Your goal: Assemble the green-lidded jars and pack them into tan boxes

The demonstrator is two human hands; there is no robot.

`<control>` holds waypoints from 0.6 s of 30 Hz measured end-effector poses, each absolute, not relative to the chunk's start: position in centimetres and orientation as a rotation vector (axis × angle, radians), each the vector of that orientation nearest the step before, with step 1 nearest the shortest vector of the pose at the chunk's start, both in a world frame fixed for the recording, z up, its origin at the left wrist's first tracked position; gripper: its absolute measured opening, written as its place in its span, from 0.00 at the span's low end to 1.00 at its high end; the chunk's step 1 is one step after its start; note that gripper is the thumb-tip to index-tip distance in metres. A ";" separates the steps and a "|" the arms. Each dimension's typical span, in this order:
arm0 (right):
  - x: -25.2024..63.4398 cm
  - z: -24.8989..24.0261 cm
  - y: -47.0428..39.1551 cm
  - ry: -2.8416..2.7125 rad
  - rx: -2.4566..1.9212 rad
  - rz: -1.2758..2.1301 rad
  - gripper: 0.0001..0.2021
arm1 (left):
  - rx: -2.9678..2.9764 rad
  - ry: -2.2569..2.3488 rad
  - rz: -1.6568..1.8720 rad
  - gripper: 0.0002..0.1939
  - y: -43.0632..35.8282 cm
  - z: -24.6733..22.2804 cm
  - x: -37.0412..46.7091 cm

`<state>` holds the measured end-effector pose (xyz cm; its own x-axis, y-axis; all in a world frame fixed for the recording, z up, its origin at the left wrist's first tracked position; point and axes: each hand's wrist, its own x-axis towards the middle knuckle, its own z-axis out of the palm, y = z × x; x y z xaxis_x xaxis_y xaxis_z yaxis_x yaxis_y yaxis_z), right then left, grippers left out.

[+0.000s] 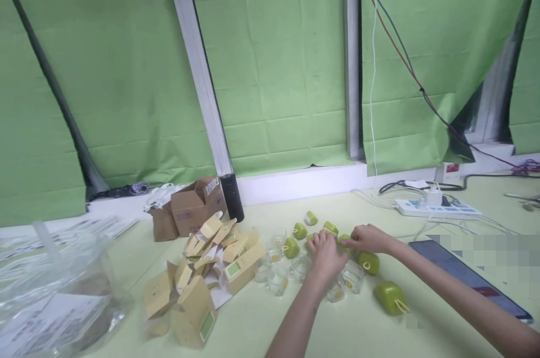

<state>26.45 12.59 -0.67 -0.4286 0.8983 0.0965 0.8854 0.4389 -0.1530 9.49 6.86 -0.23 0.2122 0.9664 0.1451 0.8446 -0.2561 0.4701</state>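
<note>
On the pale green table, several green rounded objects with small loops lie around my hands, among them one at the front right (390, 297) and one at the left (291, 247). My left hand (327, 254) reaches in among them with bent fingers, and what lies under its fingertips is hidden. Just right of it, my right hand (368, 238) has its fingers closed at a green object (343, 240). Clear glass cups, such as one at the left (277, 279) and one at the right (352, 276), stand or lie beside and below my left hand.
Opened small cartons (192, 310) are heaped on the left, with a brown box (196, 206) and black cylinder (232, 197) behind. A plastic bag (95, 268) lies far left. At right are a power strip (436, 209) and a dark flat device (468, 276).
</note>
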 end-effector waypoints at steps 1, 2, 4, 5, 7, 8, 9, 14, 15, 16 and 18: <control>26.5 -0.8 12.5 -2.510 -1.560 0.121 0.11 | 2.206 1.711 0.600 0.26 7.1 -0.2 9.7; 26.5 -0.9 12.4 -2.494 -1.536 0.125 0.12 | 2.211 1.720 0.599 0.28 7.4 -0.2 9.9; 26.6 -1.1 12.3 -2.464 -1.486 0.151 0.12 | 2.222 1.741 0.594 0.31 8.0 -0.2 10.5; 26.6 -1.2 12.3 -2.451 -1.466 0.172 0.11 | 2.227 1.753 0.590 0.30 8.3 -0.1 10.8; 26.6 -1.5 12.5 -2.419 -1.441 0.219 0.10 | 2.233 1.780 0.590 0.28 8.7 0.0 11.3; 26.7 -1.7 12.6 -2.397 -1.434 0.236 0.09 | 2.233 1.797 0.592 0.26 8.8 0.0 11.5; 26.7 -1.9 12.7 -2.368 -1.428 0.246 0.09 | 2.232 1.814 0.595 0.26 8.8 0.0 11.7; 26.5 -2.8 13.1 -2.205 -1.413 0.296 0.11 | 2.230 1.891 0.596 0.28 8.7 0.0 12.0; 26.4 -2.9 13.1 -2.178 -1.412 0.305 0.11 | 2.223 1.908 0.591 0.30 8.7 0.0 12.0; 26.3 -3.0 13.1 -2.154 -1.408 0.309 0.13 | 2.212 1.925 0.584 0.31 8.7 0.0 12.0; 26.4 -2.8 13.1 -2.101 -1.402 0.298 0.16 | 2.194 1.943 0.561 0.33 8.7 0.0 12.0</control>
<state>26.41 13.06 -2.75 -0.2710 0.8975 0.3478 0.7656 0.4200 -0.4872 12.02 8.68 -0.04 0.0870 0.9812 0.1725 0.9222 -0.1449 0.3587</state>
